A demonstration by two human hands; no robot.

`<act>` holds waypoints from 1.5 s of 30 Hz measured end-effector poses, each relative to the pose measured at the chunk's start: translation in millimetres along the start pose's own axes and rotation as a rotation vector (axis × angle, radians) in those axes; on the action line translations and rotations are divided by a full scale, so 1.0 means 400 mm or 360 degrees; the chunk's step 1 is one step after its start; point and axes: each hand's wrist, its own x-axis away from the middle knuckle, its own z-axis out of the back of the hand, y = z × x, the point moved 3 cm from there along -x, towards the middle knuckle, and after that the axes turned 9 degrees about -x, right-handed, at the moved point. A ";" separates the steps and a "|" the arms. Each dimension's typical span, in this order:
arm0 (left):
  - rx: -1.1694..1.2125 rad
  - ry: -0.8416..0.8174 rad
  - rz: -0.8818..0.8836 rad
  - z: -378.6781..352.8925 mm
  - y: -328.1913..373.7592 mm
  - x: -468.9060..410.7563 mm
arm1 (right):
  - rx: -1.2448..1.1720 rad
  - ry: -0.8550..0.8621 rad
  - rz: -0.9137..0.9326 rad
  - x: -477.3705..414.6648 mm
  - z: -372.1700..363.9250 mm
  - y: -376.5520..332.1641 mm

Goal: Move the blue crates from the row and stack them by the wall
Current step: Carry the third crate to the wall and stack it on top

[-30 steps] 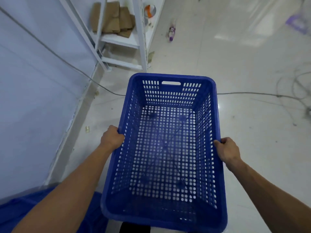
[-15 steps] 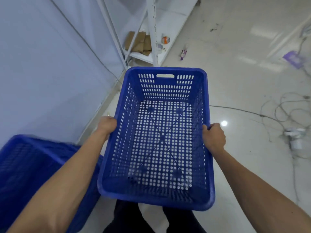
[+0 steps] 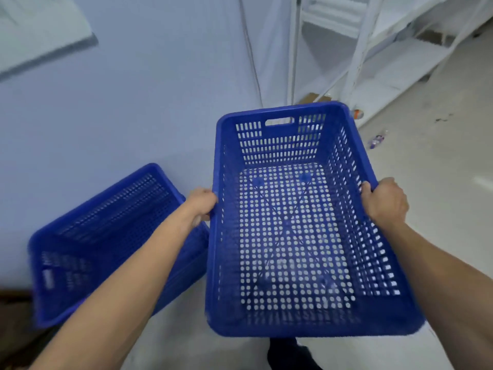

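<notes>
I carry an empty blue perforated crate (image 3: 290, 236) in front of me, held off the floor. My left hand (image 3: 201, 204) grips its left long rim and my right hand (image 3: 384, 201) grips its right long rim. A second blue crate (image 3: 106, 236) stands lower on my left, close against the pale wall (image 3: 133, 89); my left forearm crosses over its right side. It may sit on other crates, but I cannot tell.
A white metal shelf rack (image 3: 357, 57) stands at the upper right with cardboard on its low shelf. A small bottle (image 3: 376, 140) and an orange-capped item (image 3: 358, 113) lie on the pale floor. A thin cable runs down the wall.
My view has swung left toward the wall. The crate by the wall has come much further into view, and the carried crate now sits right of it.
</notes>
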 end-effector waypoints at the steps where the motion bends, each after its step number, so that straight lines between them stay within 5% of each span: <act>1: 0.0047 0.0015 -0.0001 0.029 -0.024 0.034 | 0.0000 -0.0009 0.0079 0.008 0.000 -0.040; 19: 0.0580 0.0638 0.0185 0.568 -0.467 0.437 | -0.0201 -0.0409 0.0914 0.427 -0.116 -0.678; 35: 0.1119 0.1104 0.0736 0.653 -0.811 0.402 | 0.0151 -0.0914 0.1465 0.588 -0.633 -1.075; 45: 0.0421 0.1125 0.0708 0.688 -0.849 0.362 | 0.0282 -0.1092 0.1851 0.685 -0.782 -1.271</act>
